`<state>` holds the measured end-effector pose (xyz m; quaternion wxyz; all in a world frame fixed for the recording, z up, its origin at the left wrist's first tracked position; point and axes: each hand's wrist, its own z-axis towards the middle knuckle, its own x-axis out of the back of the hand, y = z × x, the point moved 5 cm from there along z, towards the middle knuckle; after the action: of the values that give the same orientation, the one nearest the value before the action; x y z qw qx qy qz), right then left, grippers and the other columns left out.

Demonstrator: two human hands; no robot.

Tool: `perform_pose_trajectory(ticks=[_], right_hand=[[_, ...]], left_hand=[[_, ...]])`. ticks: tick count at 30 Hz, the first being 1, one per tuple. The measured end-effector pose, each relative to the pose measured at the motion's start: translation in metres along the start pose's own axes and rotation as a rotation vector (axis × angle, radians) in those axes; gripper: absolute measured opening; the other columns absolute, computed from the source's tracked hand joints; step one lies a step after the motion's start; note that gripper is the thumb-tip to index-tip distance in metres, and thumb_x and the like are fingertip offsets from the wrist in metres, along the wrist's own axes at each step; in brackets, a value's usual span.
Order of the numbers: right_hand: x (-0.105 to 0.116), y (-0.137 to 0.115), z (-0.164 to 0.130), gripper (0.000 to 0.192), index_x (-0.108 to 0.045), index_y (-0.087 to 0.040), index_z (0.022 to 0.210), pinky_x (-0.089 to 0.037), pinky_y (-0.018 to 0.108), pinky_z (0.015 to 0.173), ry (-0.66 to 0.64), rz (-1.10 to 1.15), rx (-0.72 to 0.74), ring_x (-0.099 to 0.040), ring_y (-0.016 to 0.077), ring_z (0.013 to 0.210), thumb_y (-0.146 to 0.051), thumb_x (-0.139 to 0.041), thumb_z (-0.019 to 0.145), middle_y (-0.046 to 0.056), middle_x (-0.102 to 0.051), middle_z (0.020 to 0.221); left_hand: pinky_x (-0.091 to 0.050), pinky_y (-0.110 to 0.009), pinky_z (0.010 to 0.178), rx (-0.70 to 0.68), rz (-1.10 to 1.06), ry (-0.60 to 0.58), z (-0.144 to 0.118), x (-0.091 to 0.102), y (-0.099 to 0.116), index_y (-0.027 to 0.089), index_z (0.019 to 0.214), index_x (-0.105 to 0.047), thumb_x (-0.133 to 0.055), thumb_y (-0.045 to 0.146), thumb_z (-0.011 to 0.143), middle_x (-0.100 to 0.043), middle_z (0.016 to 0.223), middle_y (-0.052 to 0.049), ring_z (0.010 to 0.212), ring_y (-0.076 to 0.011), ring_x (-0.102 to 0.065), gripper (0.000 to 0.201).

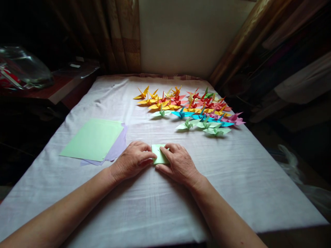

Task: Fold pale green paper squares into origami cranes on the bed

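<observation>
Folded green paper [159, 154], light, thin, creasable, probably best held at its edges; pinned flat on tablecloth [144, 206] by left hand [133, 160] and right hand [178, 162] fingertips; paper cranes [191, 108] at one o'clock.

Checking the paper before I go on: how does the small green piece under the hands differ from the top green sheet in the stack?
The folded green piece is small and pinned under both hands; the green sheet is larger, flat, unfolded and untouched, lying on lilac sheets. Both are the same pale green.
</observation>
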<state>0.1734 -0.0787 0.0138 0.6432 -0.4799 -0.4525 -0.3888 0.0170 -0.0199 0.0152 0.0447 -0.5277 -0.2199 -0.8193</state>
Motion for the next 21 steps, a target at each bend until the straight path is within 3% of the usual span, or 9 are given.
perform_pose_trajectory(ticks=[7,14,17,21], right_hand=[[0.001,0.006,-0.002,0.048,-0.064,-0.018,0.122,-0.047,0.041,0.096,-0.017,0.107,0.004,-0.057,0.0275,0.108,-0.042,-0.075,0.082,0.012,-0.063,0.118],[-0.001,0.009,-0.004,0.049,-0.064,-0.019,0.122,-0.049,0.043,0.096,0.009,0.126,0.025,-0.057,0.0278,0.108,-0.042,-0.077,0.08,0.012,-0.063,0.118],[0.0,0.011,-0.012,0.053,-0.06,-0.019,0.129,-0.05,0.044,0.096,0.058,0.132,0.049,-0.058,0.0284,0.112,-0.037,-0.076,0.081,0.014,-0.063,0.123],[0.001,0.014,-0.03,0.041,-0.064,-0.018,0.125,-0.049,0.045,0.096,0.115,0.082,0.069,-0.058,0.0296,0.116,-0.031,-0.068,0.087,0.016,-0.062,0.129]], left_hand=[[-0.043,-0.038,0.092,-0.112,0.057,-0.023,0.004,0.0,0.002,0.025,0.096,-0.072,-0.052,0.034,0.1,-0.074,0.111,-0.003,0.104,-0.0221,-0.064,0.022],[-0.039,-0.038,0.1,-0.171,0.042,-0.088,0.004,-0.004,-0.001,0.026,0.103,-0.069,-0.056,0.038,0.099,-0.075,0.112,-0.001,0.107,-0.0208,-0.065,0.019],[-0.036,-0.039,0.104,-0.162,0.048,-0.068,0.003,-0.005,-0.001,0.027,0.103,-0.069,-0.054,0.039,0.1,-0.075,0.113,-0.001,0.107,-0.0205,-0.066,0.02],[-0.037,-0.039,0.102,-0.162,0.066,-0.012,0.001,-0.005,0.001,0.026,0.103,-0.071,-0.052,0.041,0.101,-0.076,0.111,-0.001,0.105,-0.0206,-0.066,0.024]])
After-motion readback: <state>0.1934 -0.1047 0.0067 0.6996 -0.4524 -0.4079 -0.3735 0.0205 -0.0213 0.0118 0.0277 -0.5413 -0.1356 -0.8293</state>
